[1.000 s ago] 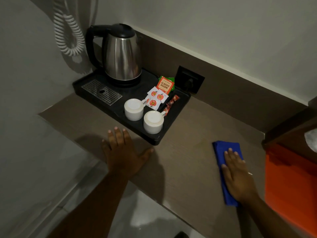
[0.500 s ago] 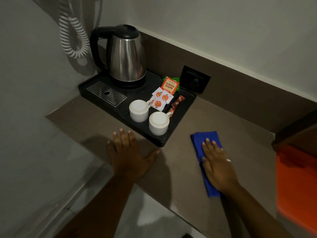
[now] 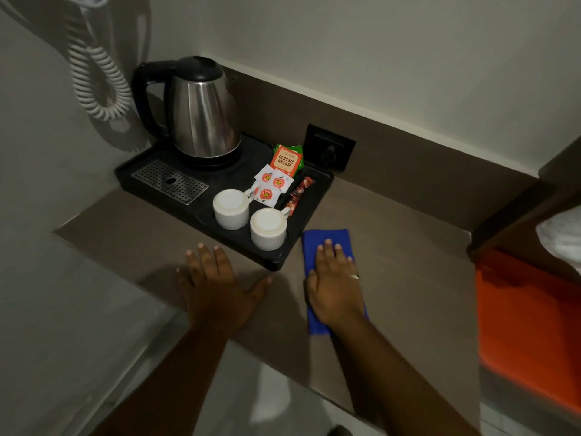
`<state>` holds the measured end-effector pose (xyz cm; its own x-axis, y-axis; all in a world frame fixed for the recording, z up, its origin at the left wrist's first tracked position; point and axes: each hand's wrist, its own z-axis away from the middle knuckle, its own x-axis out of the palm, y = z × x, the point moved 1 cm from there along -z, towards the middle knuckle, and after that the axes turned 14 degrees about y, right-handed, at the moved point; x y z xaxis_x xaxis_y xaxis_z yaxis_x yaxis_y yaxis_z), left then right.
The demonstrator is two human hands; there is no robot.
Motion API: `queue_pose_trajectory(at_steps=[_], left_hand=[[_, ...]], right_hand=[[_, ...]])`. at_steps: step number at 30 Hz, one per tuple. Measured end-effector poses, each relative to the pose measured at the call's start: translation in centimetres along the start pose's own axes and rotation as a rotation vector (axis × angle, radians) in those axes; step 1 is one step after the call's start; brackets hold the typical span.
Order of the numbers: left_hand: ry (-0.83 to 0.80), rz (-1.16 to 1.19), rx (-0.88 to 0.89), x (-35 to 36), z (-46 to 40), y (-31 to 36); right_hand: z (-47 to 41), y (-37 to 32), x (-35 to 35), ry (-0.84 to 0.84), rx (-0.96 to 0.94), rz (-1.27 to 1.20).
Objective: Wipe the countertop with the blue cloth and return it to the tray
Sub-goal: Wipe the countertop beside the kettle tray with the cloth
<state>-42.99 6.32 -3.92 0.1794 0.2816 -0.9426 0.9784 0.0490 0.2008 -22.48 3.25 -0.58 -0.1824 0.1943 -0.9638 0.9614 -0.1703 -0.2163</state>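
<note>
A folded blue cloth (image 3: 327,239) lies flat on the brown countertop (image 3: 402,262), just right of the black tray's (image 3: 147,166) near corner. My right hand (image 3: 333,284) presses down on the cloth with the palm flat and fingers together, covering its middle. My left hand (image 3: 217,284) rests flat on the countertop near its front edge, fingers spread, holding nothing, just in front of the tray.
On the tray stand a steel kettle (image 3: 201,118), two upturned white cups (image 3: 231,209) (image 3: 268,228) and tea and sugar sachets (image 3: 273,184). A wall socket (image 3: 330,151) sits behind. An orange surface (image 3: 528,325) lies at the right; a coiled white cord (image 3: 97,80) hangs left.
My right hand has slid the blue cloth leftward across the countertop, from the right side to beside the tray's corner. My left hand has stayed planted.
</note>
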Motion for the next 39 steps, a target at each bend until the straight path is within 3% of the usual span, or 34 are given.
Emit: queue_pose_trajectory(at_steps=[3,5,9,14,18,20,22,27,31,33,37,39], left_hand=[[-0.026,-0.007,-0.005,-0.4,0.1,-0.1],[-0.039,-0.003,-0.007,-0.5,0.1,-0.2],[0.014,0.025,0.036,-0.1,0.4,-0.2],[0.049,0.008,0.074,0.1,0.7,-0.2],[0.050,0.011,0.062,-0.4,0.6,-0.3],[0.036,0.019,0.052,-0.8,0.7,-0.2],[0.036,0.036,0.053,-1.0,0.7,-0.2],[0.039,0.032,0.079,-0.7,0.9,-0.3],[0.049,0.025,0.091,-0.5,1.1,-0.1],[0.053,0.017,0.098,-0.4,1.1,-0.1],[0.058,0.025,0.095,-0.5,0.9,-0.1],[0.023,0.014,0.071,-0.8,0.6,-0.1]], right_hand=[[5.2,3.8,-1.3,-0.070,-0.201,-0.032],[6.9,8.3,-2.7,-0.089,-0.195,-0.049],[5.7,13.1,-4.5,-0.017,0.123,0.000],[1.8,5.2,-2.9,0.019,0.435,0.053],[6.0,-0.4,-0.9,0.012,0.106,-0.005],[9.7,1.3,-1.6,-0.035,-0.062,-0.030],[12.6,5.8,-2.9,-0.074,-0.111,-0.035],[13.2,15.2,-6.2,-0.036,0.143,0.024],[8.4,11.4,-4.3,0.095,0.530,0.130],[5.8,6.8,-3.1,0.094,0.588,0.110],[5.4,-1.7,-0.1,0.052,0.299,-0.028],[7.7,-2.3,0.0,-0.003,0.111,-0.084]])
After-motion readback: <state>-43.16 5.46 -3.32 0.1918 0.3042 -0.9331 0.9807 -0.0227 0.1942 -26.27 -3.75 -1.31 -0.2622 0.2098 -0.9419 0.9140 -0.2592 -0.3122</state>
